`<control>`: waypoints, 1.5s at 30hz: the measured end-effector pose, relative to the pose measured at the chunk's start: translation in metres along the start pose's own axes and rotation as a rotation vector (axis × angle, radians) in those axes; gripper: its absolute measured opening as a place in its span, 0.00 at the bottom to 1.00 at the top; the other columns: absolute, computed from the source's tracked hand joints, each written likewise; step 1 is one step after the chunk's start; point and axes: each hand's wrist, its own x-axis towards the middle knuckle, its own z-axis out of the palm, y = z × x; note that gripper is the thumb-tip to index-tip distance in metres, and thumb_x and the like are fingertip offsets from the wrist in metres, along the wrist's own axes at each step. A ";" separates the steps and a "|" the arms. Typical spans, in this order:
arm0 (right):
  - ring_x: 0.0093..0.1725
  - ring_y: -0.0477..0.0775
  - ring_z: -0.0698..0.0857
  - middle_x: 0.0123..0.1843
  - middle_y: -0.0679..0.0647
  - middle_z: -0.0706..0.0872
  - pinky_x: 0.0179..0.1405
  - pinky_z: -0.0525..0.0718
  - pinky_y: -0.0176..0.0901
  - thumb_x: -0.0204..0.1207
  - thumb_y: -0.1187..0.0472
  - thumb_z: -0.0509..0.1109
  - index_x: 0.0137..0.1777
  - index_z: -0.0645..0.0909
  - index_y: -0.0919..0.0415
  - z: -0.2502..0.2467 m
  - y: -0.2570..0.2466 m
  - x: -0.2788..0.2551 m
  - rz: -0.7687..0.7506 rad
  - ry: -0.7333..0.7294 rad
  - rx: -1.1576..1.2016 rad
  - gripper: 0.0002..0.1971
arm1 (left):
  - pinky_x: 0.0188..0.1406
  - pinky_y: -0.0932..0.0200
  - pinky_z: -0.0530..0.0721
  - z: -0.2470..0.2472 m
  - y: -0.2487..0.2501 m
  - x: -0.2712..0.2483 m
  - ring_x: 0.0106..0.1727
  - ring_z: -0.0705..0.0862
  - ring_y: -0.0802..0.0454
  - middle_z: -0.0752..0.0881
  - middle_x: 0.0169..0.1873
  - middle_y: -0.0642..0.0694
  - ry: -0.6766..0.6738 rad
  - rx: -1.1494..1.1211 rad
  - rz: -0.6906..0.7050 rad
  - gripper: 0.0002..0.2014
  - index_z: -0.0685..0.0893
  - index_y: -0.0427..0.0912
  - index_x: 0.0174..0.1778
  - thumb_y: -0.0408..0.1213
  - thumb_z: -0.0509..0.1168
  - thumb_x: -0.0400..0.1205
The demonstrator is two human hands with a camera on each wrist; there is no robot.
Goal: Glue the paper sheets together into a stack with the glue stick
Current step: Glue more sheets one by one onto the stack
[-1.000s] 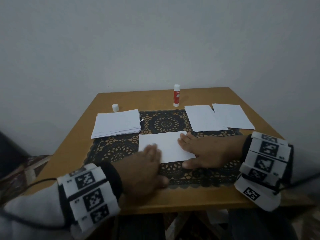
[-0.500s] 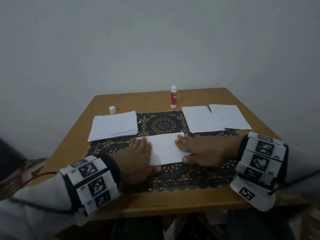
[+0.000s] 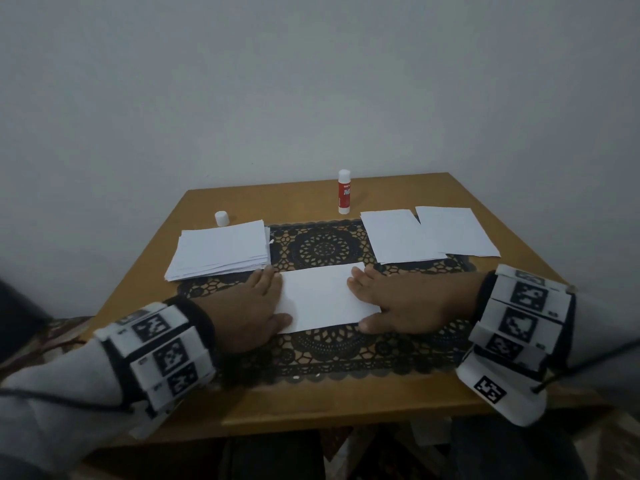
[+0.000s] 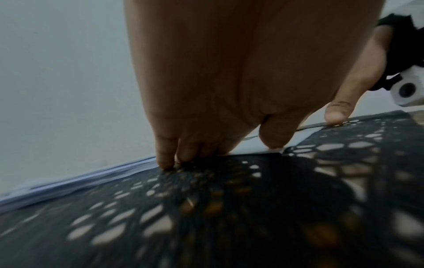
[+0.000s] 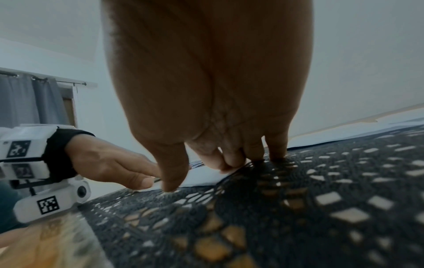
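Pressing flat: your left hand (image 3: 247,308) and right hand (image 3: 403,304), fingers straight, on opposite ends of the centre sheet (image 3: 325,296) atop the lace mat (image 3: 322,351). Glue stick (image 3: 344,192) upright behind, uncapped; paper stack (image 3: 221,249) back-left.

This looks like a room in a home. A small wooden table (image 3: 460,202) with a black lace mat (image 3: 322,247) stands against a plain white wall (image 3: 311,81) in the head view, and at the left of the right wrist view grey curtains (image 5: 34,101) hang from a rod.
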 end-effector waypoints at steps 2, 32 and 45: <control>0.85 0.54 0.35 0.86 0.55 0.31 0.83 0.44 0.50 0.83 0.36 0.51 0.85 0.33 0.60 0.000 -0.008 -0.004 -0.002 0.001 -0.017 0.44 | 0.83 0.51 0.43 0.004 -0.003 -0.005 0.83 0.35 0.50 0.31 0.82 0.44 -0.001 -0.011 0.018 0.36 0.32 0.42 0.82 0.56 0.43 0.87; 0.77 0.52 0.71 0.81 0.50 0.69 0.76 0.69 0.47 0.82 0.40 0.61 0.82 0.62 0.50 -0.005 -0.004 -0.017 0.045 0.272 0.073 0.32 | 0.33 0.64 0.70 -0.038 -0.017 0.036 0.37 0.77 0.56 0.81 0.38 0.49 0.308 -0.432 0.001 0.05 0.82 0.41 0.43 0.39 0.67 0.81; 0.23 0.49 0.82 0.31 0.59 0.80 0.20 0.75 0.38 0.80 0.68 0.69 0.47 0.76 0.69 -0.075 -0.039 0.086 -0.009 0.474 1.204 0.05 | 0.40 0.52 0.85 -0.060 -0.125 0.023 0.39 0.86 0.42 0.86 0.42 0.35 0.613 -1.023 -0.283 0.03 0.79 0.37 0.48 0.33 0.65 0.83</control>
